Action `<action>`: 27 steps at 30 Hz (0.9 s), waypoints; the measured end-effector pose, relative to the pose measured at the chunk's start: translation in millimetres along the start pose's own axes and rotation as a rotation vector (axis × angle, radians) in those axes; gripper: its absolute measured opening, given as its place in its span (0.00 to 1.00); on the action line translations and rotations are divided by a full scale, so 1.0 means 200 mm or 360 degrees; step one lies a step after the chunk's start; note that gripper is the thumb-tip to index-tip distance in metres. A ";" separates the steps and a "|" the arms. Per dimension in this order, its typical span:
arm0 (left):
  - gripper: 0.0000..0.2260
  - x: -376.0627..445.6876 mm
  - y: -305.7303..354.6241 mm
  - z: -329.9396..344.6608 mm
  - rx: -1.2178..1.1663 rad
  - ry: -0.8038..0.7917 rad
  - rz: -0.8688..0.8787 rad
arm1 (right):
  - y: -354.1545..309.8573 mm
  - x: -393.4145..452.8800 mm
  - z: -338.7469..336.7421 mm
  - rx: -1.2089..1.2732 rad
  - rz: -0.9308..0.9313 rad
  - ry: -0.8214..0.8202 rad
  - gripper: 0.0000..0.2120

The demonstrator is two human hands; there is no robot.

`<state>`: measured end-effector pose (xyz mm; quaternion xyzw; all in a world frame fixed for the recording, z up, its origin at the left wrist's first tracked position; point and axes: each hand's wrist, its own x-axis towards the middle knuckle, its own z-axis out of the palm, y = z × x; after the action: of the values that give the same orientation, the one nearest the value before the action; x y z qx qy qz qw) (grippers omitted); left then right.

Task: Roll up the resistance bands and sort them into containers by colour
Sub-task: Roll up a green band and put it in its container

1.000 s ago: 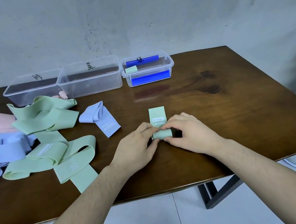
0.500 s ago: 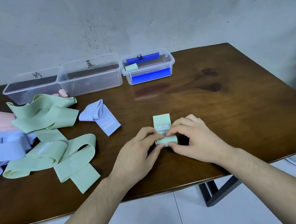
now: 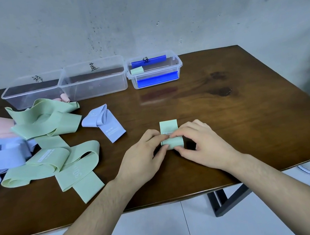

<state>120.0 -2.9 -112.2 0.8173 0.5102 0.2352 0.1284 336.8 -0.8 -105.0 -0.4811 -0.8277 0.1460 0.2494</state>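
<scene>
Green band (image 3: 171,135) lies on the worktop (image 3: 232,125), half rolled; left hand (image 3: 142,156) and right hand (image 3: 201,144) each pinch the roll in a tight grip; best keep edges even, roll snug.

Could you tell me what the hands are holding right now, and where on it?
Both hands, left and right, pinch the rolled end of a green band, one at each side.

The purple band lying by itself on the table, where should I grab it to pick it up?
Probably grab the purple band at its bunched, folded far end, coming from above with the left hand, the hand nearer to it. That end stands up off the table, so fingers can pinch around it. The printed near end lies flat against the wood, harder to get under.
</scene>
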 end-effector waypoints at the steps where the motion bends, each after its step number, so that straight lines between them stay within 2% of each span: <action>1: 0.16 0.00 0.00 0.00 0.0008 -0.0008 -0.0009 | 0.01 0.00 0.00 -0.0023 0.0012 0.0007 0.15; 7: 0.17 0.00 0.00 -0.01 -0.0021 -0.0031 0.0004 | 0.02 0.03 0.02 -0.0063 0.0062 -0.0020 0.18; 13: 0.21 0.05 -0.01 -0.02 0.0175 -0.0125 -0.0006 | 0.03 0.05 0.01 -0.0161 0.0074 -0.0050 0.21; 18: 0.20 0.10 -0.02 -0.02 0.0197 -0.0185 -0.0008 | 0.03 0.07 -0.01 -0.0175 0.0085 -0.0082 0.17; 27: 0.14 0.04 0.00 -0.03 0.0000 -0.0100 0.0022 | 0.02 0.01 -0.02 -0.0106 0.0055 -0.0095 0.15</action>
<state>119.2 4.5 -104.8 0.8278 0.5001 0.2104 0.1428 340.6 3.9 -103.8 -0.4988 -0.8306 0.1370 0.2059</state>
